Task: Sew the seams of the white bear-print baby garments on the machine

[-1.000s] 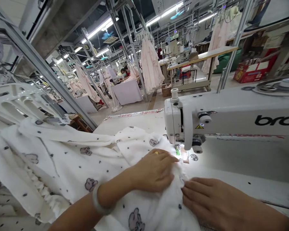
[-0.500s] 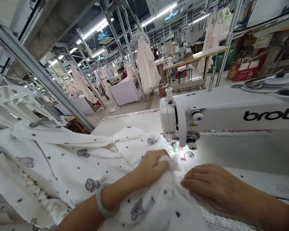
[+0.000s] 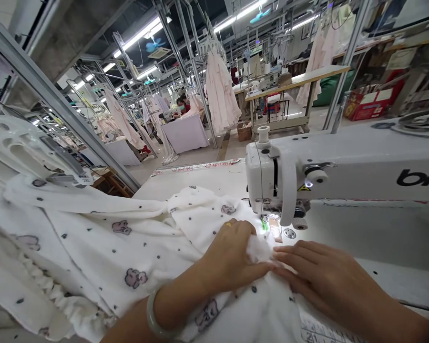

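Observation:
A white printed garment [image 3: 103,238] with small grey dots and pink animal shapes lies across the sewing table [image 3: 379,238]. My left hand [image 3: 229,259] is closed, pinching a bunched fold of this fabric just in front of the presser foot [image 3: 266,224] of the white sewing machine [image 3: 343,171]. My right hand [image 3: 321,278] lies flat on the cloth with fingers stretched out, its fingertips touching the left hand's fold. A pale bangle sits on my left wrist.
A white plastic rack [image 3: 25,152] stands at the left under the garment. Metal frames [image 3: 57,105] and hanging pale garments [image 3: 219,93] fill the hall behind. Another person works at a far table [image 3: 186,133]. A ruler strip is printed on the table's near edge [image 3: 325,331].
My left hand went from lying flat to gripping a bunch of fabric, then moved it closer to the presser foot. My right hand stayed flat on the cloth beside it.

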Demonstrator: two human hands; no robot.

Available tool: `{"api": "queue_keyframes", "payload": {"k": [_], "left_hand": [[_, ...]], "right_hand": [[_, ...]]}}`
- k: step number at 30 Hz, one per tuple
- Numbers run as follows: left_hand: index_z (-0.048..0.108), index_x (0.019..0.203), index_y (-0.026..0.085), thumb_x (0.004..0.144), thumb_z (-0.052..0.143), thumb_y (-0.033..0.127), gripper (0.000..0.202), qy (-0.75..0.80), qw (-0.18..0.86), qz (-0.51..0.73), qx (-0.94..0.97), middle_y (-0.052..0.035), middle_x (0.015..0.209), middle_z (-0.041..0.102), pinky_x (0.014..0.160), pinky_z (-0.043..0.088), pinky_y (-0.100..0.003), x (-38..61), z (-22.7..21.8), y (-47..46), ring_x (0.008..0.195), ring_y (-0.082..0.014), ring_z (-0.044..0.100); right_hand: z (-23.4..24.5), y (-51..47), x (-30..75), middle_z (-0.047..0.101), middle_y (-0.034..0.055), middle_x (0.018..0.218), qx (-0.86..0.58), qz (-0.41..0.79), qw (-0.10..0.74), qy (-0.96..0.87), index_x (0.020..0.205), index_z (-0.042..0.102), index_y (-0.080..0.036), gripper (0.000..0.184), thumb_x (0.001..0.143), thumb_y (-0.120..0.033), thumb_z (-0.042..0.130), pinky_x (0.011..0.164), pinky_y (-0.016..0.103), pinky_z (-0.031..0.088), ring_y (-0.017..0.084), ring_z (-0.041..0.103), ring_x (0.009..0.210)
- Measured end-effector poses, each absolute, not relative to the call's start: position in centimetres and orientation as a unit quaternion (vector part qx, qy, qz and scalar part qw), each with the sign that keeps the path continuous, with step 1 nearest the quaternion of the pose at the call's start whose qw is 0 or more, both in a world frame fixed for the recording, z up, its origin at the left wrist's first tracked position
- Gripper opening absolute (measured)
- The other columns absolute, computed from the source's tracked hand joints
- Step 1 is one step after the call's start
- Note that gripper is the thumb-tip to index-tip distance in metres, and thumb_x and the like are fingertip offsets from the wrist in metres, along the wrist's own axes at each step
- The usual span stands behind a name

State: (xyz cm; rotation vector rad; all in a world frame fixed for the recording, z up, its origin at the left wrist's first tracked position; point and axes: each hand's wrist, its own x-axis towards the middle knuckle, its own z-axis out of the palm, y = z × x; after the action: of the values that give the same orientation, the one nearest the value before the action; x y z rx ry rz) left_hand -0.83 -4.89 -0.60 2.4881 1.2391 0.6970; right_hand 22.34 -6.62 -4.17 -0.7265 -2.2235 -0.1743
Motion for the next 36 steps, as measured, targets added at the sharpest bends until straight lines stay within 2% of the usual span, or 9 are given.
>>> {"api": "queue_keyframes", "payload": {"k": [5, 11, 14, 18, 22, 24, 28, 31, 36], "left_hand": [[0.059, 0.110, 0.019, 0.084, 0.063, 0.007, 0.029, 0.406, 0.029, 0.211, 0.889, -0.0059, 0.097, 0.069, 0.089, 0.054, -0.039, -1.2, -1.6, -5.2, 0.092, -0.0253, 0.063], [0.061, 0.098, 0.018, 0.092, 0.047, 0.004, 0.021, 0.310, -0.117, 0.304, 0.893, -0.0061, 0.086, 0.062, 0.084, 0.052, -0.038, -0.6, -1.4, -5.3, 0.081, -0.0223, 0.058], [0.060, 0.099, 0.017, 0.092, 0.044, 0.002, 0.024, 0.246, -0.071, 0.306, 0.917, -0.0065, 0.089, 0.064, 0.084, 0.054, -0.035, -0.1, -1.7, -5.6, 0.083, -0.0206, 0.061], [0.058, 0.115, 0.017, 0.085, 0.051, 0.008, 0.032, 0.289, 0.089, 0.275, 0.913, -0.0086, 0.102, 0.069, 0.081, 0.059, -0.036, -0.2, -2.3, -6.0, 0.089, -0.0228, 0.066], [0.053, 0.137, 0.015, 0.078, 0.058, 0.010, 0.059, 0.328, 0.199, 0.292, 0.876, -0.0164, 0.134, 0.064, 0.102, 0.060, -0.044, -0.8, -2.6, -5.9, 0.121, -0.0287, 0.066], [0.058, 0.133, 0.015, 0.078, 0.059, 0.011, 0.055, 0.333, 0.221, 0.298, 0.867, -0.0183, 0.143, 0.059, 0.111, 0.056, -0.044, -1.0, -3.0, -5.7, 0.133, -0.0300, 0.062], [0.065, 0.104, 0.018, 0.080, 0.059, 0.015, 0.025, 0.329, 0.219, 0.285, 0.873, -0.0144, 0.123, 0.071, 0.105, 0.058, -0.041, -1.0, -4.0, -4.7, 0.117, -0.0280, 0.069], [0.063, 0.101, 0.019, 0.080, 0.058, 0.017, 0.021, 0.325, 0.166, 0.246, 0.898, -0.0108, 0.107, 0.074, 0.098, 0.057, -0.042, -0.8, -4.4, -3.3, 0.103, -0.0271, 0.070], [0.061, 0.099, 0.020, 0.083, 0.058, 0.018, 0.017, 0.299, 0.127, 0.195, 0.926, -0.0098, 0.106, 0.074, 0.094, 0.055, -0.039, -0.7, -4.1, -1.1, 0.099, -0.0252, 0.069]], "right_hand": [[-5.5, -6.8, 21.7, 0.083, 0.0027, 0.101, -0.336, -0.093, 0.368, -0.862, 0.107, 0.072, -0.021, 0.033, 0.116, -0.028, 0.040, 0.069, 0.038, 0.061, 0.021, 0.077, 0.079], [-6.0, -6.4, 22.1, 0.080, 0.0065, 0.112, -0.310, 0.073, 0.317, -0.893, 0.113, 0.071, -0.022, 0.032, 0.111, -0.017, 0.039, 0.088, 0.038, 0.062, 0.022, 0.074, 0.099], [-5.7, -6.1, 22.4, 0.077, 0.0067, 0.102, -0.291, 0.199, 0.273, -0.895, 0.096, 0.069, -0.024, 0.035, 0.110, -0.018, 0.038, 0.090, 0.040, 0.059, 0.024, 0.069, 0.099], [-5.1, -5.9, 22.9, 0.072, 0.0066, 0.097, -0.292, 0.255, 0.244, -0.889, 0.093, 0.069, -0.025, 0.031, 0.111, -0.024, 0.043, 0.086, 0.039, 0.057, 0.024, 0.067, 0.097], [-4.6, -6.1, 23.2, 0.070, 0.0059, 0.098, -0.300, 0.263, 0.237, -0.886, 0.098, 0.069, -0.024, 0.029, 0.111, -0.027, 0.044, 0.085, 0.037, 0.055, 0.023, 0.065, 0.094], [-4.6, -6.1, 23.2, 0.070, 0.0056, 0.100, -0.303, 0.267, 0.233, -0.885, 0.103, 0.070, -0.025, 0.029, 0.112, -0.029, 0.043, 0.085, 0.037, 0.054, 0.022, 0.065, 0.094], [-5.0, -6.0, 23.2, 0.071, 0.0067, 0.106, -0.313, 0.245, 0.239, -0.886, 0.109, 0.072, -0.027, 0.029, 0.112, -0.031, 0.044, 0.087, 0.037, 0.055, 0.024, 0.065, 0.101], [-5.7, -5.7, 23.2, 0.072, 0.0054, 0.103, -0.325, 0.192, 0.250, -0.892, 0.116, 0.072, -0.029, 0.025, 0.107, -0.024, 0.049, 0.086, 0.039, 0.055, 0.025, 0.065, 0.099], [-6.2, -5.3, 23.3, 0.076, 0.0014, 0.106, -0.325, 0.104, 0.264, -0.902, 0.132, 0.066, -0.031, 0.041, 0.097, -0.013, 0.056, 0.087, 0.040, 0.056, 0.025, 0.067, 0.107]]}}
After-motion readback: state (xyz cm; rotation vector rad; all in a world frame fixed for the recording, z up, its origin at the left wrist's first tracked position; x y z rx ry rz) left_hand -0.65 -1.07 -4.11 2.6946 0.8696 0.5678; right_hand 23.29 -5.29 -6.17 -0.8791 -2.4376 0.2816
